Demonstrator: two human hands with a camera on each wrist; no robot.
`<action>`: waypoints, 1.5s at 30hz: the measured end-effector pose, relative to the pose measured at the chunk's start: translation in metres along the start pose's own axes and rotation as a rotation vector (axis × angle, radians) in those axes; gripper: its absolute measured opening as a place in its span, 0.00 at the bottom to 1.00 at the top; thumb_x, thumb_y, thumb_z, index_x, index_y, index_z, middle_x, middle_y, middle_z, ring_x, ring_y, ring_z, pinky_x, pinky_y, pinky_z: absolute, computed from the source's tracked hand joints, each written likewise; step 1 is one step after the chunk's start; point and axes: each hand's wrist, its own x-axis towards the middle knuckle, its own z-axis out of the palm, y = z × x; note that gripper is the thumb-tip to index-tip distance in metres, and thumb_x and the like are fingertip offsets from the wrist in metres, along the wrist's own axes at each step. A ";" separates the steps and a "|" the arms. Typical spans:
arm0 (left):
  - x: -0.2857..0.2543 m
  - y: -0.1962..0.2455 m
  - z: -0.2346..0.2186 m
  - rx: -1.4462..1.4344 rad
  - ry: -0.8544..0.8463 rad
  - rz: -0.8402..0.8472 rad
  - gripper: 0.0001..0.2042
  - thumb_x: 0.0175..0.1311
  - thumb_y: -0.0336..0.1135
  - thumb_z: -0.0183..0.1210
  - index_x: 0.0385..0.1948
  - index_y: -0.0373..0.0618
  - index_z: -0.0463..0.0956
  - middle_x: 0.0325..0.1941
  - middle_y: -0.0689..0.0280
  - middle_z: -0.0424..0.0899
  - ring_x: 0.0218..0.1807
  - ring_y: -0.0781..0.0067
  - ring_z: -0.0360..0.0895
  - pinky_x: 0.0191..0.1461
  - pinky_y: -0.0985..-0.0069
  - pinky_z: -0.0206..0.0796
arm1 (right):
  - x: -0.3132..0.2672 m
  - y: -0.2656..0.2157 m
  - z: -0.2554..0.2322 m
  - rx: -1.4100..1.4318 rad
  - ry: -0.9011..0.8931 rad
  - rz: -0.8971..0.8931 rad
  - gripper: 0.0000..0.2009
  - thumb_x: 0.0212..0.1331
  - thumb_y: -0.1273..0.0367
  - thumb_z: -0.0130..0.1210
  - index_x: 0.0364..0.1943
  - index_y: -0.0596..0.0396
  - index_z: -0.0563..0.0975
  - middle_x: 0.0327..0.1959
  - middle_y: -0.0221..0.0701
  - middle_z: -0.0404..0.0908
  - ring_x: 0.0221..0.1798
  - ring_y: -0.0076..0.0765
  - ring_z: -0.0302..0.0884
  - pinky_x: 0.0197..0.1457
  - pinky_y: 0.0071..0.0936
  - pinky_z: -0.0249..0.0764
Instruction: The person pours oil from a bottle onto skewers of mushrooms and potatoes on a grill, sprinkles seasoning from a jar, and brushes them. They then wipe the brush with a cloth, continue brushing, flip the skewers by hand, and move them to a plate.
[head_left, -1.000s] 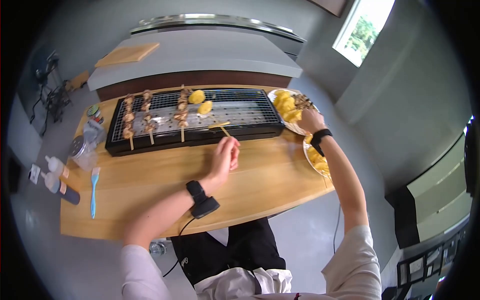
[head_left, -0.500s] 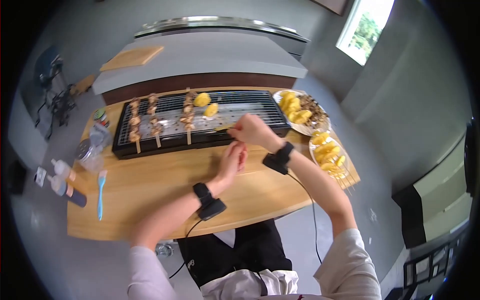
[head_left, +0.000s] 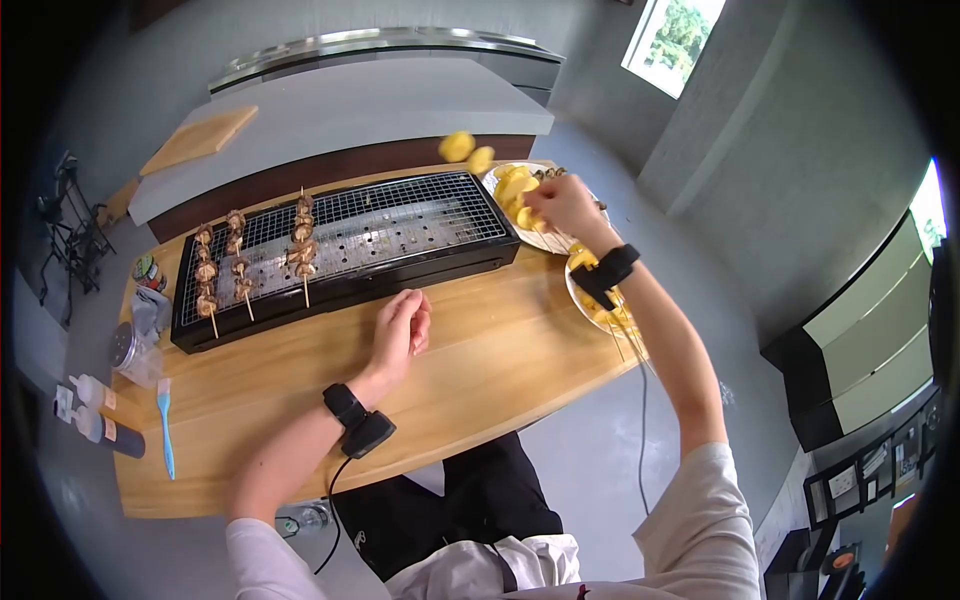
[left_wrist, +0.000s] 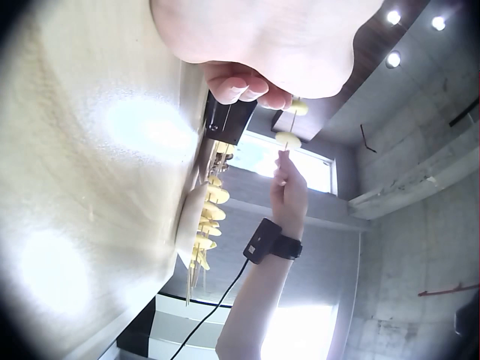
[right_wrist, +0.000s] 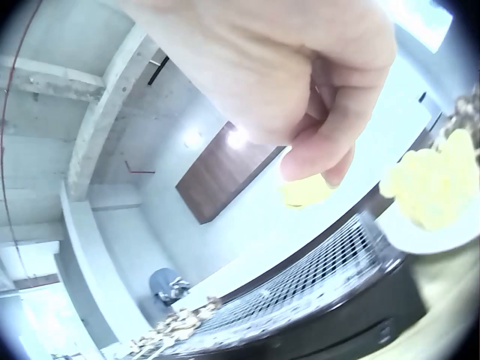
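Note:
My right hand (head_left: 572, 212) pinches a thin skewer stick above the right-hand plates; the left wrist view shows its fingers at the stick below a yellow slice (left_wrist: 288, 140). Two yellow slices (head_left: 457, 147) on that skewer hang in the air beyond the grill's right end. The right wrist view has a yellow slice (right_wrist: 306, 192) just past the fingertips. My left hand (head_left: 398, 335) lies by the grill's front edge, fingers loosely curled, holding nothing. On the left part of the black grill (head_left: 400, 268) lie several meat pieces on three skewers (head_left: 303, 240).
A plate (head_left: 545, 242) of yellow slices and dark skewers stands right of the grill, with a second plate (head_left: 583, 308) of yellow skewers nearer. At the left are squeeze bottles (head_left: 108, 430), a jar (head_left: 133, 355) and a blue brush (head_left: 166, 430). A cutting board (head_left: 200, 140) lies on the counter behind.
My right hand went from the far-right plate to the grill's front edge, then lifted the yellow-slice skewer off the grill and carried it right. The left hand stays near the grill.

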 end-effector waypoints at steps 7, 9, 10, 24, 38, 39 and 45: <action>0.001 0.000 0.001 -0.007 -0.008 -0.022 0.13 0.74 0.42 0.46 0.29 0.48 0.68 0.14 0.76 0.63 0.14 0.87 0.57 0.18 0.84 0.47 | 0.043 0.097 -0.041 -0.219 0.192 0.161 0.11 0.54 0.64 0.61 0.27 0.59 0.85 0.21 0.33 0.85 0.22 0.30 0.83 0.32 0.28 0.79; 0.001 0.001 0.001 -0.027 -0.003 -0.012 0.12 0.75 0.41 0.45 0.29 0.48 0.68 0.14 0.75 0.63 0.14 0.87 0.57 0.18 0.84 0.48 | 0.047 0.113 -0.040 -0.263 0.182 0.192 0.11 0.53 0.64 0.61 0.26 0.58 0.85 0.21 0.34 0.85 0.24 0.33 0.84 0.34 0.29 0.79; 0.000 0.001 0.000 -0.051 0.000 -0.002 0.12 0.75 0.41 0.43 0.30 0.48 0.67 0.15 0.75 0.63 0.14 0.87 0.57 0.18 0.84 0.48 | 0.049 0.121 -0.038 -0.302 0.169 0.171 0.11 0.51 0.64 0.61 0.25 0.58 0.85 0.22 0.36 0.85 0.26 0.36 0.84 0.36 0.31 0.79; 0.005 -0.007 -0.003 -0.083 -0.032 0.047 0.14 0.75 0.43 0.44 0.28 0.49 0.66 0.14 0.74 0.62 0.13 0.86 0.54 0.16 0.84 0.45 | 0.010 -0.007 -0.010 -0.792 0.170 -0.206 0.12 0.56 0.61 0.59 0.32 0.56 0.85 0.28 0.44 0.84 0.32 0.49 0.84 0.37 0.42 0.79; 0.023 -0.063 -0.046 0.070 0.120 0.202 0.08 0.70 0.32 0.47 0.47 0.45 0.67 0.40 0.70 0.73 0.42 0.82 0.74 0.43 0.81 0.69 | -0.039 -0.142 0.210 0.201 -0.541 -0.040 0.24 0.57 0.52 0.62 0.23 0.66 0.81 0.22 0.36 0.85 0.20 0.28 0.82 0.22 0.23 0.77; 0.019 -0.063 -0.046 0.210 0.110 0.298 0.09 0.68 0.29 0.49 0.48 0.46 0.66 0.40 0.71 0.74 0.40 0.83 0.74 0.40 0.81 0.69 | -0.038 -0.140 0.215 0.308 -0.571 0.035 0.23 0.57 0.53 0.63 0.25 0.66 0.81 0.24 0.37 0.85 0.21 0.29 0.83 0.22 0.23 0.77; -0.011 -0.049 -0.051 0.569 -0.118 0.396 0.06 0.61 0.20 0.52 0.34 0.45 0.73 0.33 0.73 0.76 0.36 0.82 0.72 0.36 0.81 0.67 | -0.034 -0.147 0.233 0.547 -0.722 0.133 0.15 0.58 0.65 0.63 0.30 0.69 0.79 0.26 0.42 0.85 0.25 0.37 0.85 0.22 0.26 0.80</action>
